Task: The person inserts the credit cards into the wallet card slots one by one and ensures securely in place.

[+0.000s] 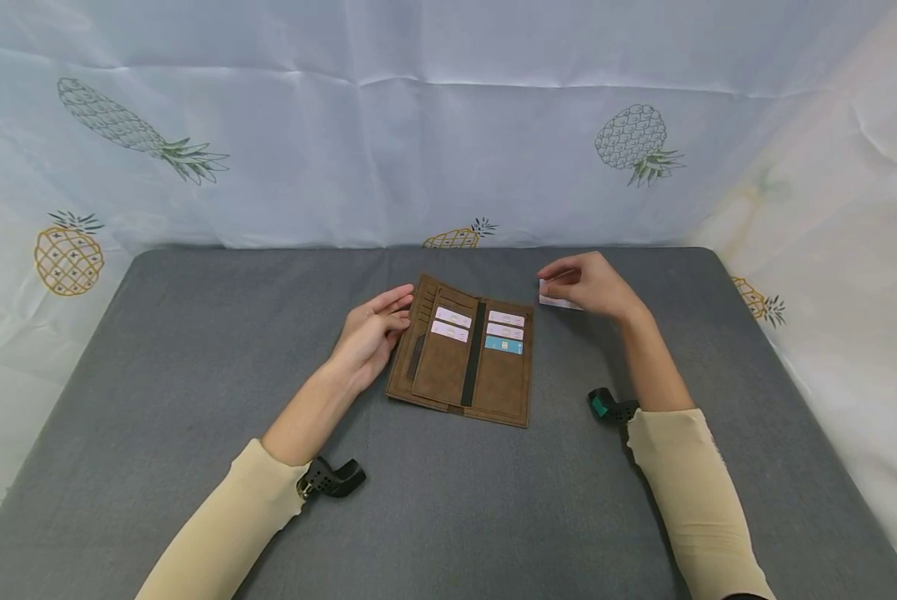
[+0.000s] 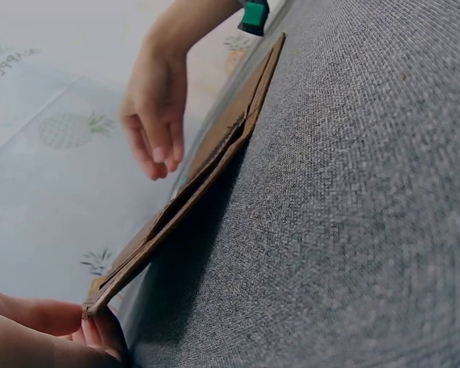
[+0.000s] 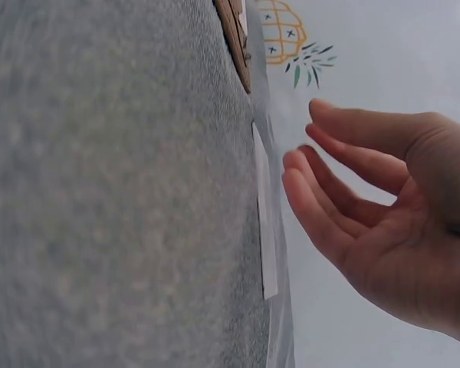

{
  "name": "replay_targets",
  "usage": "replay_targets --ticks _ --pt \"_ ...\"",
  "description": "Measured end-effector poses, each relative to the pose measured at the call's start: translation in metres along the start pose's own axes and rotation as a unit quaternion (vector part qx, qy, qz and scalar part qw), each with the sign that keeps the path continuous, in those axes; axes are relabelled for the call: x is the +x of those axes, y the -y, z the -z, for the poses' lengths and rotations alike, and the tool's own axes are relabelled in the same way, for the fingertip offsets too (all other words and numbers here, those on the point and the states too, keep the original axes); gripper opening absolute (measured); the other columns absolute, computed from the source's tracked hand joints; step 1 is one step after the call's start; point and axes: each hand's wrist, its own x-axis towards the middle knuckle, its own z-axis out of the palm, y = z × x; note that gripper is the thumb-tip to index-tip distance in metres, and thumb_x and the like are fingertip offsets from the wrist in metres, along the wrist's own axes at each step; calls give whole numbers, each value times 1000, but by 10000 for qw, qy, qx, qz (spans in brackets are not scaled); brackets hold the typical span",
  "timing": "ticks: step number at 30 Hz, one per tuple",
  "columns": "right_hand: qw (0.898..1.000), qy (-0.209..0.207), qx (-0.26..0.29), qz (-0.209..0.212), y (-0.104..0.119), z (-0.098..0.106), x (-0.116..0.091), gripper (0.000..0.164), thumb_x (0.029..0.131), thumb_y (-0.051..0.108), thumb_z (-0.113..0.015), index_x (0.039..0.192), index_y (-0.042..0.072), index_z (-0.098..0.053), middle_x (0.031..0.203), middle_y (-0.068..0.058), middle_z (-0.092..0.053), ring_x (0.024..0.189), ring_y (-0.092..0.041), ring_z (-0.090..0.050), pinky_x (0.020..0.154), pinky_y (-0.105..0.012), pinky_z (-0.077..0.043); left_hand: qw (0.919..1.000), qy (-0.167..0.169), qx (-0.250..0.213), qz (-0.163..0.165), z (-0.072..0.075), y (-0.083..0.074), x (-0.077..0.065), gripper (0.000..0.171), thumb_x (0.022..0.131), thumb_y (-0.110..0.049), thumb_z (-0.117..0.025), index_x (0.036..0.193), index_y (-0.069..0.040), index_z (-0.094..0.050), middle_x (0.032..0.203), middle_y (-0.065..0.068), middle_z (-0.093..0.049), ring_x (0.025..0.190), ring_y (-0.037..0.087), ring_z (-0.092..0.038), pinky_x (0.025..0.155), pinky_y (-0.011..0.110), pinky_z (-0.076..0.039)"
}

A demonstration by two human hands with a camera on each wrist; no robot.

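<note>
A brown bifold wallet (image 1: 437,375) lies spread open on the table. Two pale cards (image 1: 451,324) show in its left slots; in its right slots are two pale cards and a blue card (image 1: 504,344). My left hand (image 1: 369,337) pinches the wallet's left edge between thumb and fingers, and the left wrist view shows that side raised off the cloth. Right of the wallet, a loose pale card (image 1: 561,302) lies flat. My right hand (image 1: 594,286) hovers over it with loosely bent fingers, apart from the card (image 3: 266,222) in the right wrist view.
Grey cloth covers the table (image 1: 448,508). Behind it hangs a white curtain (image 1: 418,167) printed with pineapples. A black wrist camera (image 1: 333,478) sits at the left cuff, and another wrist camera (image 1: 612,406) with a green patch at the right.
</note>
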Motion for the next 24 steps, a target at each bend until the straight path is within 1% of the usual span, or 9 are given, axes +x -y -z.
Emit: replay_targets --ticks 3,4,7,11,14,17,19,21,24 --pt "9999 -87 -78 -124 -2 1 1 39 106 18 -71 141 -1 -70 137 -28 -71 127 -41 -69 83 -23 -54 10000 -5 -3 -8 0 0 0 65 102 16 -48 164 -6 -48 134 -4 -58 104 8 -55 89 16 -48" --pt "9998 -111 -135 -137 -3 1 2 40 105 17 -72 141 -1 -69 138 -29 -70 127 -41 -69 83 -23 -54 10000 -5 1 -8 0 0 0 65 102 15 -48 164 -6 -48 134 -4 -58 104 8 -55 89 16 -48" --pt "9990 -156 -401 -139 -6 1 4 44 103 16 -74 142 -4 -68 138 -31 -69 125 -42 -69 88 -31 -55 10000 1 14 -9 1 0 0 65 103 15 -48 164 -6 -48 135 -4 -57 105 8 -55 90 17 -48" --pt "9964 -154 -828 -136 -9 1 6 52 99 16 -79 144 -7 -65 144 -32 -65 123 -43 -66 99 -51 -52 10000 3 26 -5 0 0 0 65 103 15 -49 164 -6 -48 136 -3 -57 106 8 -55 90 17 -48" --pt "9944 -108 -1044 -129 -11 1 6 59 97 16 -82 146 -9 -62 150 -33 -61 129 -45 -63 106 -58 -50 10000 -8 16 -10 0 0 0 65 102 15 -49 163 -6 -48 136 -3 -58 106 9 -55 90 17 -48" --pt "9932 -67 -1157 -104 -10 2 5 60 96 16 -83 146 -10 -61 153 -33 -57 137 -48 -58 112 -62 -47 10000 -14 21 -9 0 0 0 65 102 15 -49 163 -6 -49 137 -3 -58 105 9 -56 90 17 -48" --pt "9924 -57 -1224 -91 -9 2 4 58 96 17 -84 143 -10 -63 152 -33 -58 138 -49 -56 113 -63 -46 10000 -20 25 -10 -1 0 0 65 102 15 -49 163 -7 -49 137 -3 -58 106 9 -56 90 17 -48" --pt "9915 -55 -1296 -104 -8 3 4 56 96 18 -84 141 -10 -65 148 -33 -60 135 -49 -58 111 -63 -48 10000 -24 34 -3 0 0 1 65 102 15 -49 163 -7 -49 137 -3 -57 106 9 -56 90 17 -48" --pt "9900 -38 -1403 -168 -6 2 4 54 97 20 -83 138 -11 -67 141 -34 -63 126 -46 -61 104 -61 -50 10000 -35 32 4 0 1 1 64 102 15 -49 163 -7 -49 137 -3 -58 106 9 -56 90 17 -48"
